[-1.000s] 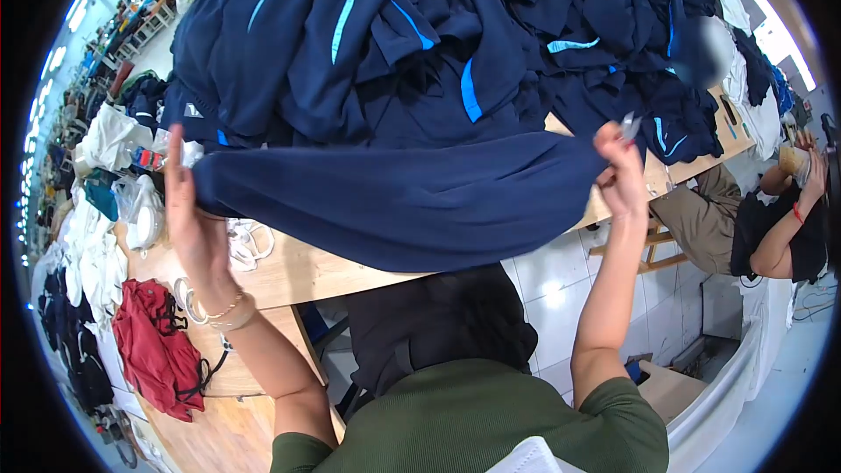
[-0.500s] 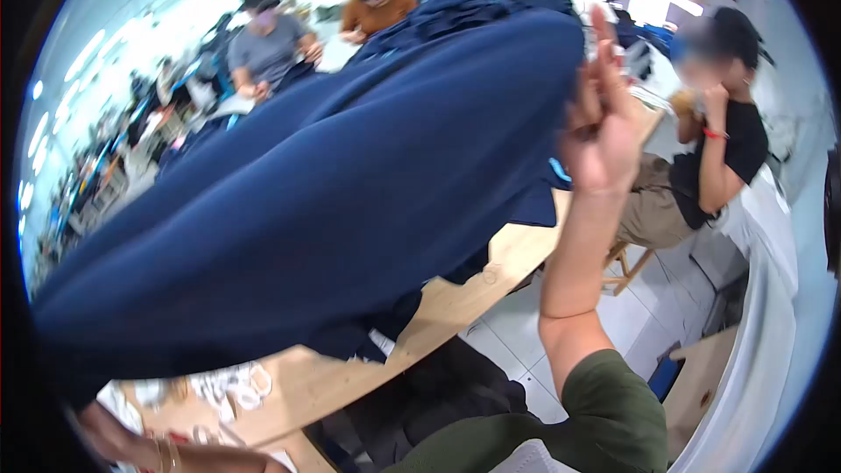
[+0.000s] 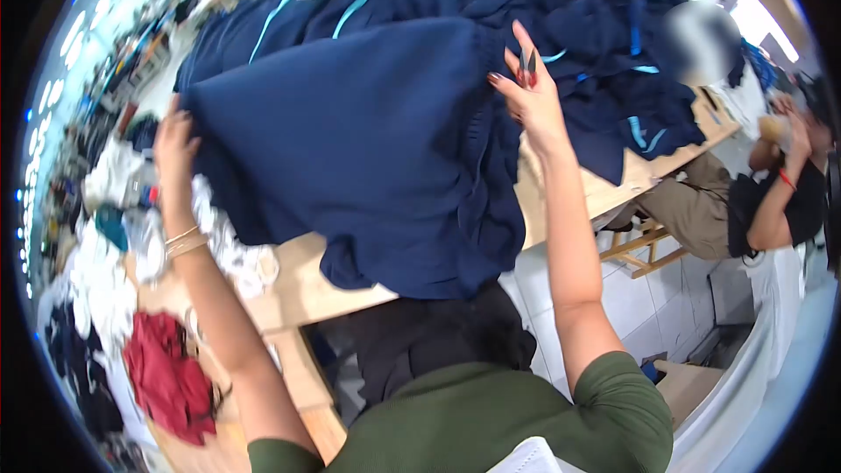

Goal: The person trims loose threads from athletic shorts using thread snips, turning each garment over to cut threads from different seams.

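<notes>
The navy garment is held up above the counter, spread between the two hands. Its cloth looks soft and matte, drawn into a smooth, broad panel at the left and middle, while the right side is bunched into close, rib-like gathers and falls in deep folds, its rounded lower edge dropped past the counter's front edge. Its left edge is gripped by the left hand, whose fingers are bent over the cloth; a thin bracelet is worn on that wrist. In the right hand a small, dark, pointed tool is held, with forefinger and thumb spread wide apart; the thumb is set at the gathered edge, but whether the cloth is pinched there cannot be told.

Behind, the counter is covered by a crumpled pile of navy cloth, marked by narrow, curved light-blue strips. The counter's pale, smooth wood is left showing along the front. Looped white cords are heaped to the left, near a wrinkled red cloth. At the right, a wooden stool is occupied by another person.
</notes>
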The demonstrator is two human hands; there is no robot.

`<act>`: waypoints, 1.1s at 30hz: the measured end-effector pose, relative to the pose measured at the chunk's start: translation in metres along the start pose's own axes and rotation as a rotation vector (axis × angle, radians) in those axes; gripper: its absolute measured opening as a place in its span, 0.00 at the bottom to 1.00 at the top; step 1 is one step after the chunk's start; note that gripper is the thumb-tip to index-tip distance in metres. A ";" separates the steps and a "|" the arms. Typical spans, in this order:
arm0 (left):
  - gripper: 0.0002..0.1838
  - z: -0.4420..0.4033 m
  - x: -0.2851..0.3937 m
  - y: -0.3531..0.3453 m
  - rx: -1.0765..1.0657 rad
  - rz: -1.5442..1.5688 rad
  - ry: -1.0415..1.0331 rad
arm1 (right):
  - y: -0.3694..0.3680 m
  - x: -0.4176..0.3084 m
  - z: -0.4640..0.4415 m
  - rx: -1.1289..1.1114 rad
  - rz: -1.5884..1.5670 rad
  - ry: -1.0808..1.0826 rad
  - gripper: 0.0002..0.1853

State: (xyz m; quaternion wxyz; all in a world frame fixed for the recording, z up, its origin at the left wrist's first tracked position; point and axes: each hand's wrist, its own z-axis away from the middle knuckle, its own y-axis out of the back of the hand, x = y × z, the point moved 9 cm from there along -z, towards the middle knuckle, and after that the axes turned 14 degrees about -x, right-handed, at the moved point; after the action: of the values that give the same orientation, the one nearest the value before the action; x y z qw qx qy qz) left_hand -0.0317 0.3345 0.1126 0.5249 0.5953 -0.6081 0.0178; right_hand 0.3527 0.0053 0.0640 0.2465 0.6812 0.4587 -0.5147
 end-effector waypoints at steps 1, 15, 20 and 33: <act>0.18 0.023 -0.020 -0.018 0.002 0.025 0.182 | 0.011 0.039 0.007 -0.023 0.040 -0.112 0.37; 0.23 0.251 -0.004 -0.201 -0.324 -0.089 0.456 | -0.014 0.100 0.175 -0.424 0.715 -0.412 0.09; 0.11 0.228 -0.019 -0.140 0.125 0.540 0.529 | 0.066 0.016 0.163 0.236 -0.239 -0.238 0.11; 0.11 0.125 -0.085 -0.080 -0.092 -0.132 0.472 | 0.036 0.059 0.074 0.117 0.007 -0.313 0.04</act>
State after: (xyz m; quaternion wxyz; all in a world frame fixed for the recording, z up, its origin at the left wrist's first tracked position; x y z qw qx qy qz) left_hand -0.0715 0.2904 -0.0482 0.6789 0.5888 -0.4284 0.0944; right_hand 0.3520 -0.0490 -0.0210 0.2770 0.6074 0.3814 -0.6394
